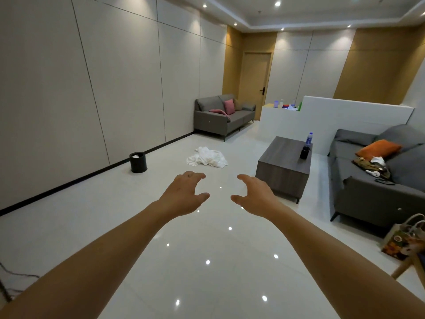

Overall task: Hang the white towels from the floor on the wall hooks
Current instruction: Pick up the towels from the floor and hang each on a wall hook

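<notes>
A crumpled heap of white towels [207, 157] lies on the glossy white floor, several steps ahead in the middle of the room. Both my arms stretch forward at mid-height. My left hand [185, 194] is empty, its fingers spread and loosely curved. My right hand [254, 195] mirrors it and holds nothing. Both hands are well short of the towels. No wall hooks show on the beige panel wall [92, 88] to the left.
A black waste bin [138, 162] stands by the left wall. A dark coffee table [281, 164] with a water bottle [309, 138] and a black flask sits at right, before a grey sofa [372, 180]. Another grey sofa [220, 116] is at the back by a door. A patterned bag [404, 238] stands at the lower right.
</notes>
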{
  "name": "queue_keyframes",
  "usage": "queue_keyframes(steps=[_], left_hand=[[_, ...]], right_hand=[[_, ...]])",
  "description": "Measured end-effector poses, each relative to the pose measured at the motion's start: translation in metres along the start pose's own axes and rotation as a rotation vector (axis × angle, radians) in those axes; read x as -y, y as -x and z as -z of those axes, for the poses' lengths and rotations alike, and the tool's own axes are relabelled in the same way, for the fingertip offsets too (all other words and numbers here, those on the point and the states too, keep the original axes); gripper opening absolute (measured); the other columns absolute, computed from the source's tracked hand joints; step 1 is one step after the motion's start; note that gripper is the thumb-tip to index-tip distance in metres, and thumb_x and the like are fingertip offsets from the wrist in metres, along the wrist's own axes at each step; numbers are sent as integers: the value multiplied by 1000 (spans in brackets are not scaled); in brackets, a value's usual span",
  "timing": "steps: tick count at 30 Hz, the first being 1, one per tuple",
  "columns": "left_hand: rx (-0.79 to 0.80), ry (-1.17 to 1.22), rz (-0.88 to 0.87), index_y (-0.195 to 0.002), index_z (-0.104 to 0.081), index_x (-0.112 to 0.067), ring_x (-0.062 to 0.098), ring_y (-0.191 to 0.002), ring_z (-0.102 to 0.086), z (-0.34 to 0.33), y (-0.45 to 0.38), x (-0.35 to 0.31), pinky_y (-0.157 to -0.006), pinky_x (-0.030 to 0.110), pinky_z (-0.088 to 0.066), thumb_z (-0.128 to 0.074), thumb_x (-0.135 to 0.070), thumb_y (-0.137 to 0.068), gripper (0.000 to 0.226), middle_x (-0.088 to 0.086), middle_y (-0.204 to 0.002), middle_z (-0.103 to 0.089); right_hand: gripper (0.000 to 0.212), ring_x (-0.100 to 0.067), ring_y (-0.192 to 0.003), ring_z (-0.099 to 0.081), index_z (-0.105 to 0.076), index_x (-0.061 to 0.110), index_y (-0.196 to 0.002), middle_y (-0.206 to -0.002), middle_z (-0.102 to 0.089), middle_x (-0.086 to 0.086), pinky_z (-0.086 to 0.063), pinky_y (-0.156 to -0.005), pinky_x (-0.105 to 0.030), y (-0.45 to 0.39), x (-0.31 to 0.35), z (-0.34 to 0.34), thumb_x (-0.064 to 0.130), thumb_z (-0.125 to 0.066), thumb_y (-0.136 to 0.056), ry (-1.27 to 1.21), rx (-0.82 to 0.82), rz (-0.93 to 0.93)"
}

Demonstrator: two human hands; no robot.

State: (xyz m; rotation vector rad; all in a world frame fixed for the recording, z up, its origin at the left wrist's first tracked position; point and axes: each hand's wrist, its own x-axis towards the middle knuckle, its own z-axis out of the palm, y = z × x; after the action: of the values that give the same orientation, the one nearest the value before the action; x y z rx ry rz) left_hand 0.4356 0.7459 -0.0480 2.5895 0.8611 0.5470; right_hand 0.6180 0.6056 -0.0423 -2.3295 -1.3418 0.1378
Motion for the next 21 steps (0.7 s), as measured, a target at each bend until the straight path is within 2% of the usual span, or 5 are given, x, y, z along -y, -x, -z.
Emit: queue_keyframes(steps=[8, 16, 21], left_hand=[[22, -60, 41, -146, -38, -32, 17, -136, -36, -39, -165, 65, -109, 35, -37, -62, -48, -89, 63, -5, -150, -38], [-25, -76, 59, -145, -40, -32, 16, -136, -37, -41, -369, 96, -106, 35, -37, -60, -48, -90, 60, -6, -149, -39], [49, -65, 105, -145, -39, -32, 16, -135, -38, -70, -456, 143, -107, 35, -38, -60, -49, -90, 62, -6, -149, -38]], right_hand=[[74, -25, -137, -40, -32, 24, -151, -153, -39, -2, -35, -108, -37, -180, -45, -40, 46, -66, -88, -15, 30, 33], [71, -25, -131, -45, -37, 24, -148, -149, -45, -3, -40, -101, -35, -389, -84, -20, 45, -66, -87, -30, 18, 45], [70, -24, -134, -43, -37, 23, -148, -149, -44, -4, -38, -104, -34, -486, -97, -52, 45, -65, -88, -35, 104, 31]])
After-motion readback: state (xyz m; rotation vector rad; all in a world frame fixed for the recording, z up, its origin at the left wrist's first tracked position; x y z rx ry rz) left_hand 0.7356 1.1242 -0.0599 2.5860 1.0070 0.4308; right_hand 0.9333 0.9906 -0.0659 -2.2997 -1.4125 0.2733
